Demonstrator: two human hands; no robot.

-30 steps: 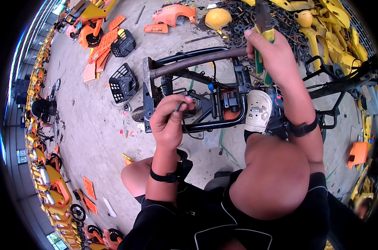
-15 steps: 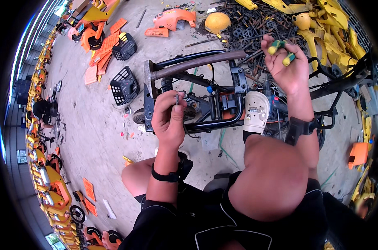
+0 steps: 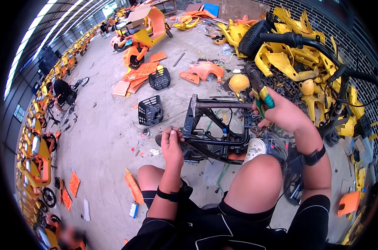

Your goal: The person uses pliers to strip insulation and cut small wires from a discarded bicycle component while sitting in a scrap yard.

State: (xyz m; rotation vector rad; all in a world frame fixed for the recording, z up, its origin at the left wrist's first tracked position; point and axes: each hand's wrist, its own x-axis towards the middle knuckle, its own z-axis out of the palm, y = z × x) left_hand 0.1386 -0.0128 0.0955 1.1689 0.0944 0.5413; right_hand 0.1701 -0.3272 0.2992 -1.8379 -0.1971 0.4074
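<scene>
A black metal scooter frame (image 3: 222,139) lies on the concrete floor in front of my knees. My right hand (image 3: 287,112) is closed round pliers (image 3: 264,99) with green and yellow handles, over the frame's right end. Their dark jaws point up and away from me. At the frame's left end my left hand (image 3: 171,143) has thumb and fingers pinched together, close to the corner of the end plate (image 3: 190,121). What it pinches is too small to make out. My shoe (image 3: 255,149) is beside the frame's right end.
A black plastic basket (image 3: 150,110) stands beyond my left hand. Dark metal parts (image 3: 276,83) and yellow body panels (image 3: 287,54) are heaped at the far right, near black handlebars (image 3: 322,46). Scooters line the left side, where another person (image 3: 62,91) sits. A can (image 3: 133,210) stands near my left knee.
The view has tilted up. My right hand has turned the pliers so that the jaws point upward. My left hand, still pinched, has shifted from over the frame to its left end.
</scene>
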